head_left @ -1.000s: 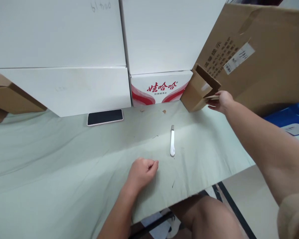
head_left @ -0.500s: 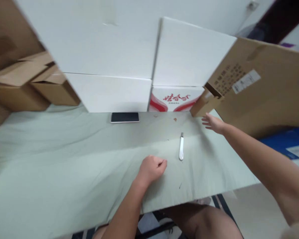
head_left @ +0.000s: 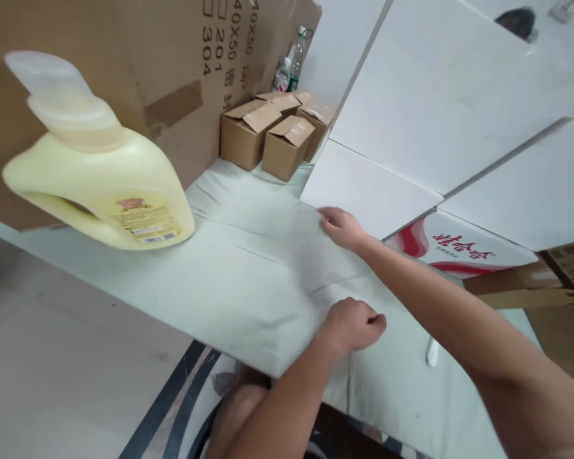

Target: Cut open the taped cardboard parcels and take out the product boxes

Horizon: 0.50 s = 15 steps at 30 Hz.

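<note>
My left hand rests as a loose fist on the pale green cloth near the table's front edge, with nothing visible in it. My right arm crosses above it. My right hand lies on the cloth by the corner of a white box, fingers stretched out and holding nothing. Only the end of a white utility knife shows, beneath my right forearm.
A yellow detergent bottle stands at the left, against a large cardboard sheet. Small cardboard boxes and water bottles sit at the far end. White boxes and a red-printed carton line the right side.
The view has swung left, bringing in the yellow bottle and the small boxes. My right hand has left the cardboard box at the right and reached across to the white box. My left fist stays put.
</note>
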{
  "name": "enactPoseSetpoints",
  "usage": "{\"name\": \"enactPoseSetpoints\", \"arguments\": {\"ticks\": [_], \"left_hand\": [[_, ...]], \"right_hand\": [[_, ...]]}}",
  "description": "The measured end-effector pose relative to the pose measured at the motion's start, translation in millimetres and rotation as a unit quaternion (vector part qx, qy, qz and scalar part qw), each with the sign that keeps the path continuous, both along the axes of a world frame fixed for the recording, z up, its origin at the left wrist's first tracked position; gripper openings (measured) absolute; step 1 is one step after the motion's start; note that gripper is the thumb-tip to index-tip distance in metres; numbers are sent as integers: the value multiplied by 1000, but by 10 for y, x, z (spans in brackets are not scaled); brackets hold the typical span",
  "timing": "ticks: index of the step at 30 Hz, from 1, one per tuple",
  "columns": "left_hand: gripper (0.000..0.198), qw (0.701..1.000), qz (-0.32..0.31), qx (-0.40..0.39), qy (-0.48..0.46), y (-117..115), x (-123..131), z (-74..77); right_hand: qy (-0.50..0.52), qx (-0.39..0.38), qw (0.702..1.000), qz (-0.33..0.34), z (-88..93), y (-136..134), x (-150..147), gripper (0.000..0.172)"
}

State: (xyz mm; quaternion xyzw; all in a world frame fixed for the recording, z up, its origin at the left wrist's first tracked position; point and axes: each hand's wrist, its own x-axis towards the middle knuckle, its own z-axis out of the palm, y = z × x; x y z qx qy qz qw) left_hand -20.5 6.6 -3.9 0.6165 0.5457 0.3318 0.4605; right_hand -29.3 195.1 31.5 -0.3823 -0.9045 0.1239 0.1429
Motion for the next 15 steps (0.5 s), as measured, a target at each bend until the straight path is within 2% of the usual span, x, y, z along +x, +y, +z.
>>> {"name": "enactPoseSetpoints", "arguments": {"ticks": [2, 4, 7, 10, 15], "left_hand": [[49, 1000, -1, -13, -27, 1, -109, 2], [47, 998, -4, -31, -55, 13, -222, 4], [40, 996, 22, -54, -74, 61, -407, 4], [38, 992, 47, -76, -88, 131, -573, -16], [45, 988, 67, -88, -106, 217, -670, -68]], "right_hand": [[9, 7, 1000, 7, 25, 205, -718, 45], [19, 30, 999, 7, 80, 444, -1283, 55], [18, 49, 998, -34, 139, 804, -1833, 70], [14, 49, 997, -60, 92, 1114, -2091, 75], [15, 62, 996, -66, -68, 1403, -2187, 70]]}}
